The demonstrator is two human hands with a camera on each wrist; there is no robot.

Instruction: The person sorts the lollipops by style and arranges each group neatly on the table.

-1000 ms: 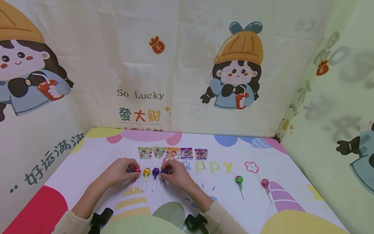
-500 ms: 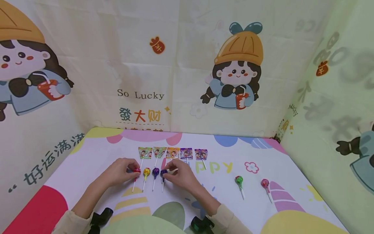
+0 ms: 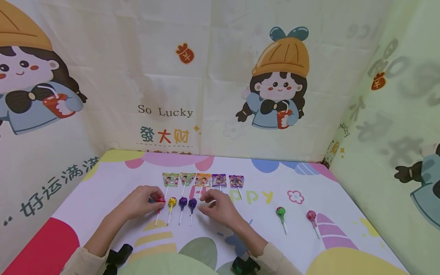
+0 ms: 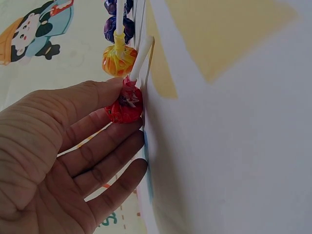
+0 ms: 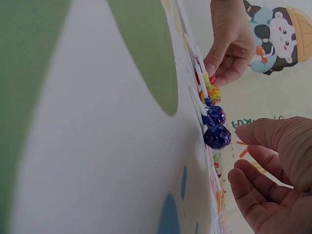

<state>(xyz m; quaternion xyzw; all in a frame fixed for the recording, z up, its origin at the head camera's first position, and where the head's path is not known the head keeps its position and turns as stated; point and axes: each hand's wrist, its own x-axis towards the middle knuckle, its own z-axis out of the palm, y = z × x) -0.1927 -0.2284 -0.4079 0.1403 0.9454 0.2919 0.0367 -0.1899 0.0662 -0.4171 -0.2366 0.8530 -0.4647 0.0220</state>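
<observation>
My left hand point(image 3: 142, 201) pinches the red lollipop point(image 4: 127, 108) by its wrapped head between thumb and forefinger, the other fingers spread beneath. To its right in the same row lie a yellow lollipop point(image 3: 172, 202) and two purple lollipops, one inner point(image 3: 183, 202) and one at the row's right end point(image 3: 192, 203). Just right of that end lollipop is my right hand point(image 3: 220, 208), its fingers loosely bent and holding nothing. In the right wrist view a gap shows between its thumb and the nearest purple head point(image 5: 218, 137).
Behind the row, several flat-bagged lollipops point(image 3: 203, 179) lie side by side, sticks toward me. A green lollipop point(image 3: 281, 212) and a pink-red lollipop point(image 3: 312, 216) lie apart on the right of the patterned table point(image 3: 261, 244). Printed cloth point(image 3: 220, 95) hangs around the table.
My right hand has let go of the end purple lollipop and drawn back to the right. That lollipop stays in the row. My left hand keeps its place on the red one.
</observation>
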